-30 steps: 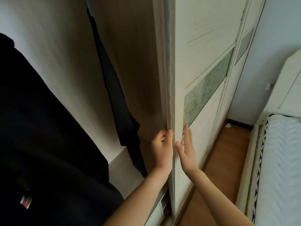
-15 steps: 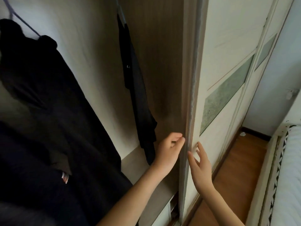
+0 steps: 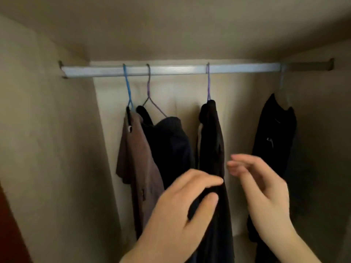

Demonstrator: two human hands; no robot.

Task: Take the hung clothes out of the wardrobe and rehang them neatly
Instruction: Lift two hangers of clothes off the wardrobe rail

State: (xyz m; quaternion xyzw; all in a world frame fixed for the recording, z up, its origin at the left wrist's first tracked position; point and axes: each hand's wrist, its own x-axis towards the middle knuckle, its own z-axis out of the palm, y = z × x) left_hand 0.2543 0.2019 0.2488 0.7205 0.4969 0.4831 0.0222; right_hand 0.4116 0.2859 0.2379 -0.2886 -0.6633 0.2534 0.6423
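Inside the wardrobe a metal rail [image 3: 171, 70] carries several hangers with clothes. From the left hang a brown garment [image 3: 136, 164] on a blue hanger [image 3: 127, 86], a dark garment [image 3: 171, 147] slumped on a purple hanger [image 3: 150, 92], a black garment [image 3: 211, 141] on another purple hanger [image 3: 208, 82], and a black garment [image 3: 275, 137] at the far right. My left hand [image 3: 182, 211] is in front of the third garment's lower part, thumb and fingers curled round the black cloth. My right hand [image 3: 260, 188] hovers just right of it, fingers loosely bent, holding nothing.
The wardrobe's beige side walls [image 3: 47, 149] stand on both sides, with the ceiling panel above the rail. There are gaps on the rail between the second and third hangers and between the third and fourth. The wardrobe floor [image 3: 241, 243] shows low between the garments.
Both hands have left the sliding door's edge. The view has swung from the door into the wardrobe, and my left hand now grips black cloth while my right hand is raised beside it.
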